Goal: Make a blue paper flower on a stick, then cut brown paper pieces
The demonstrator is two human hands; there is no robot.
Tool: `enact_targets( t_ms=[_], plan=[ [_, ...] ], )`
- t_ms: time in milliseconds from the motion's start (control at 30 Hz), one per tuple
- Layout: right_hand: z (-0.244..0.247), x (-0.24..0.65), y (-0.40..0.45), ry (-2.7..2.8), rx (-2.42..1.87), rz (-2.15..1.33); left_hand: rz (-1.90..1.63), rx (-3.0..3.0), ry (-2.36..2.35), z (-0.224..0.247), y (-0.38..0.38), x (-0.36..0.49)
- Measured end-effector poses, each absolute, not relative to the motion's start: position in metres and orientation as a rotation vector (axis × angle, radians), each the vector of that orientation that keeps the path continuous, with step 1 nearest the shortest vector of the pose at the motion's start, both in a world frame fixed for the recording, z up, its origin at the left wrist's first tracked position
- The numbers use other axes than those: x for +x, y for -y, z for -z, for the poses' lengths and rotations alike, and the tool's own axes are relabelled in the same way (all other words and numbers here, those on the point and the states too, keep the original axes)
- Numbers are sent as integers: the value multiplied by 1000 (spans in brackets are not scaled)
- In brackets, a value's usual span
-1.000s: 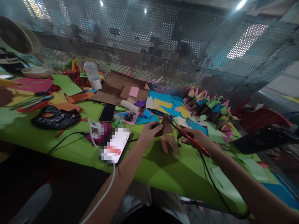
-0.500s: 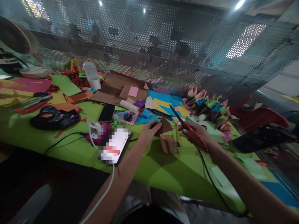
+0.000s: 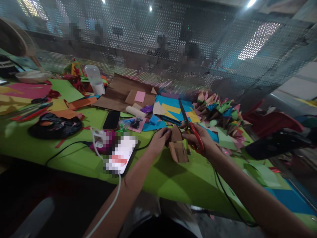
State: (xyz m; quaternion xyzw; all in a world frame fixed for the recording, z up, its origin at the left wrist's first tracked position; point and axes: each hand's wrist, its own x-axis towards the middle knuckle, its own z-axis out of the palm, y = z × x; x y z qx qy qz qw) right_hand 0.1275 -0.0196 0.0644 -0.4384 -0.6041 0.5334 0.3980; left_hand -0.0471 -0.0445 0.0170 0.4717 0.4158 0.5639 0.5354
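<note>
Between its thumb and fingers, my left hand [image 3: 161, 137] pinches a piece of brown paper [image 3: 176, 134] with a curved edge. Just below hangs or stands a folded brown paper piece [image 3: 178, 152]; whether the two are joined I cannot tell. My right hand [image 3: 198, 137] grips red-handled scissors [image 3: 197, 138], their dark blades pointing up and away from me. The right fingers are close to the right edge of the brown paper. Behind the hands lie blue and yellow paper sheets [image 3: 170, 109].
A lit phone [image 3: 122, 155] on a white cable lies left of my arm, with a dark phone [image 3: 111, 120] behind it. Paper flowers [image 3: 220, 110] stand at the right back. A clear bottle [image 3: 94, 79] stands before the perforated metal screen [image 3: 138, 43]. Green covering [image 3: 158, 178] spans the table.
My right hand has brought the scissors left, close to the brown paper, and the blades now point more upright. My left hand keeps its pinch. The view has shifted slightly.
</note>
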Motion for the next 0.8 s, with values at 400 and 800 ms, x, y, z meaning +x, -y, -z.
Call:
enact_targets(
  t_ms=[400,800],
  plan=[
    [-66,128,19,1671,-1139,-1056,-1394,1256,-886,-5,40,-44],
    [-57,126,23,1654,-1097,-1102,-1424,663,-851,-7,35,-44]
  ],
)
